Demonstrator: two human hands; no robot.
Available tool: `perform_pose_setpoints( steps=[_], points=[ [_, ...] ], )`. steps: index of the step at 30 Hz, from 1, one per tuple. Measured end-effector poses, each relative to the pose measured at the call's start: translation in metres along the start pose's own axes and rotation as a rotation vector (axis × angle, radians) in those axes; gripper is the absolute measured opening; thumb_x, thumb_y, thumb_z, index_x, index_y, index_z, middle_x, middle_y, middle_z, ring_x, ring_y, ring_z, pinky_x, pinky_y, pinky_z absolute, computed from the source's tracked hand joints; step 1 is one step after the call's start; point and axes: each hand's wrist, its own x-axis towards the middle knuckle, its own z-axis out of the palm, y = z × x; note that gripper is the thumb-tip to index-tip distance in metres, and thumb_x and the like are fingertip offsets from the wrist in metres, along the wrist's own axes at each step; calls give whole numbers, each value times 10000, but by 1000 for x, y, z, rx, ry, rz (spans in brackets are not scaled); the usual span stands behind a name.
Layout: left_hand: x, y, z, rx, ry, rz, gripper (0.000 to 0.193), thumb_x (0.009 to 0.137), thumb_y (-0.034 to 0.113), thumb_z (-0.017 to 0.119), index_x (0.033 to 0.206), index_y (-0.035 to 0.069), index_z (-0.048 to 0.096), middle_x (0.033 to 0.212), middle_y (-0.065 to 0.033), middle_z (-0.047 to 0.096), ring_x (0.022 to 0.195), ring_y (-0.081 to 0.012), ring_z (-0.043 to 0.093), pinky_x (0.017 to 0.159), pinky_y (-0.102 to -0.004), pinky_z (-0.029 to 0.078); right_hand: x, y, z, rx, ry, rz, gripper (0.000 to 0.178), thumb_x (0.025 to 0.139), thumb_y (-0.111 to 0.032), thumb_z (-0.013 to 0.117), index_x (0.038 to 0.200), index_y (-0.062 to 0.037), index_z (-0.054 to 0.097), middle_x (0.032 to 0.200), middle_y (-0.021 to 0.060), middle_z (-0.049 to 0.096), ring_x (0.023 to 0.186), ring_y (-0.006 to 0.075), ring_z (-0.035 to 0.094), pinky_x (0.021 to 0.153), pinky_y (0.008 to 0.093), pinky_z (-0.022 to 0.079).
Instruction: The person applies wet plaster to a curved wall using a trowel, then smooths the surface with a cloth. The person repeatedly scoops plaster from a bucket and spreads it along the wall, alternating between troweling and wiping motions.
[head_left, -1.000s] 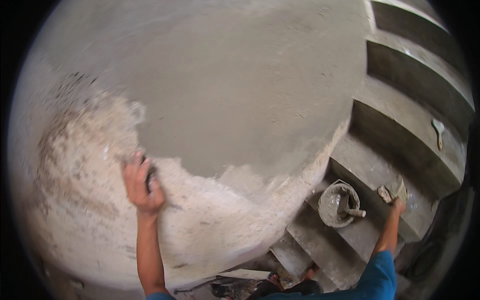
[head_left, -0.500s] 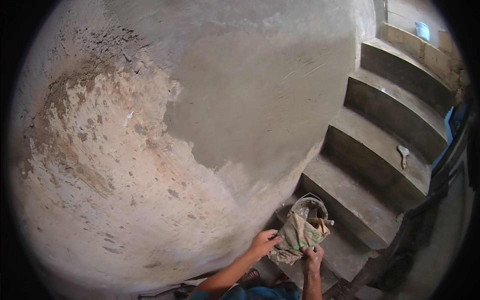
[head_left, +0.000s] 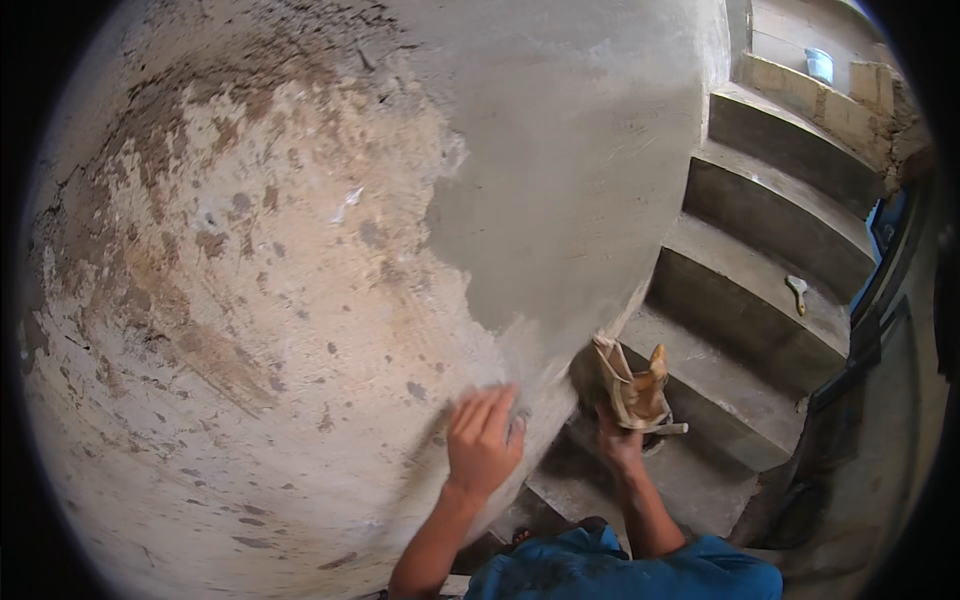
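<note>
My left hand [head_left: 484, 440] is raised at the bare, rough part of the wall [head_left: 330, 380], fingers stretched out, with nothing in it. Its shadow falls on the wall just beside it; whether the fingertips touch the surface I cannot tell. Low on the right, my right hand [head_left: 620, 448] grips a dirty beige cloth sack [head_left: 645, 398], whose folds gape upward. A pale rod-like handle [head_left: 666, 429] sticks out beside the sack. Under it only a bit of a bucket shows; the rest is hidden by the sack and hand.
Smooth grey plaster [head_left: 560, 220] covers the wall's right part. Concrete steps [head_left: 745, 310] climb along the right, with a paintbrush [head_left: 797, 293] lying on one. A light-blue bucket [head_left: 820, 66] stands on a ledge at the top. A dark railing-like edge borders the steps at far right.
My left hand has let go of the sack and moved up to the wall. The sack, now only in my right hand, has turned and risen slightly. The view has shifted left.
</note>
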Motion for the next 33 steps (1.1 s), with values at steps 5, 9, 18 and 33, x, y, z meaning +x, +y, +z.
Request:
perform_pose_setpoints(
  steps=[5, 9, 18, 33],
  points=[
    [57, -26, -65, 285, 169, 225, 474, 912, 104, 642, 1373, 5, 690, 1384, -188, 700, 1330, -365, 639, 1218, -578, 397, 37, 32, 138, -531, -163, -544, 576, 975, -244, 691, 1513, -67, 585, 1615, 233, 490, 1554, 411, 394, 1288, 582, 237],
    [81, -32, -97, 430, 151, 296, 508, 949, 132, 595, 1439, 4, 644, 1470, -180, 654, 1420, -365, 579, 1259, -596, 337, 89, 52, 176, -989, 13, -810, 548, 971, -213, 666, 1499, -77, 603, 1584, 222, 530, 1554, 430, 394, 1259, 658, 244],
    [108, -38, -92, 571, 50, 314, 567, 928, 121, 588, 1486, 24, 611, 1543, -172, 602, 1498, -361, 502, 1303, -605, 235, 90, 98, 165, 805, -378, -343, 422, 1088, -184, 541, 1499, -91, 562, 1533, 135, 566, 1461, 336, 494, 1272, 496, 296],
    [162, -22, -106, 943, -43, 272, 668, 863, 101, 653, 1528, 120, 596, 1605, -43, 562, 1539, -256, 456, 1336, -545, 211, 145, 38, 148, -370, -204, -776, 515, 1087, -351, 546, 1523, -79, 587, 1604, 203, 517, 1566, 326, 401, 1307, 485, 279]
  ],
)
